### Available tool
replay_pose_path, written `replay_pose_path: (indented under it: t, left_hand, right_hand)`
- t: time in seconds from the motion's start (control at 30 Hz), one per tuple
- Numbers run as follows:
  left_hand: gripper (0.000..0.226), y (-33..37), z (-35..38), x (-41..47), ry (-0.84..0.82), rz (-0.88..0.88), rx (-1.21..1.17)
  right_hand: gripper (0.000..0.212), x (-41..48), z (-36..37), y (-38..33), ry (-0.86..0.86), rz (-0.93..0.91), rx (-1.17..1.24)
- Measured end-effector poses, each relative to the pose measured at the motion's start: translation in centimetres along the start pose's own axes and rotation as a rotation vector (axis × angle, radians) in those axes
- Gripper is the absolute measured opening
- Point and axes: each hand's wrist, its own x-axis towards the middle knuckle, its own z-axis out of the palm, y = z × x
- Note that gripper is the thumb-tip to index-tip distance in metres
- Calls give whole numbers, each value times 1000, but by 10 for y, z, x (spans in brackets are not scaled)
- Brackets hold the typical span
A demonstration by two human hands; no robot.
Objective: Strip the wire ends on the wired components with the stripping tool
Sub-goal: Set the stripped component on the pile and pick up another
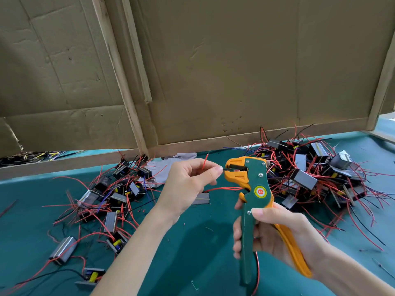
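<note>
L hand [190, 180] pinching wire end [227, 169] at mouth of stripping tool [257, 182], R hand [275, 231] clenched round tool handles, both above green table [192, 253], wired components [111, 195] heaped L & R on table

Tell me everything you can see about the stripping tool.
The stripping tool is green-bodied with an orange head and one orange handle, plastic-looking, with silver rivets and a yellow-red sticker. The right hand grips both handles, holding it upright above the teal table, head facing left. The left hand pinches a dark wire end into its jaws.
</note>
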Motion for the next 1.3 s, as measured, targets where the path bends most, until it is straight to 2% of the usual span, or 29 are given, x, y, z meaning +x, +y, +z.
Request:
replay_pose_path:
  t: [0.13, 0.4, 0.73, 0.9, 1.13, 1.3]
  left_hand:
    - [14, 3, 0, 0, -11, -15, -13]
    - [22, 5, -4, 2, -51, -34, -7]
    - [13, 1, -3, 3, -48, -52, -77]
    - [13, 2, -4, 3, -75, -50, -65]
    - [16, 2, -1, 3, -47, -46, -74]
    - [13, 3, -4, 2, -90, -17, -39]
  right_hand:
    - [50, -2, 2, -1, 10, 2, -42]
    - [47, -5, 4, -3, 39, -18, -104]
    - [57, -7, 5, -4, 74, -42, -130]
    - [45, -8, 5, -3, 84, -60, -150]
    - [47, -8, 4, -3, 110, -64, -200]
    - [45, -9, 5, -2, 144, -60, -269]
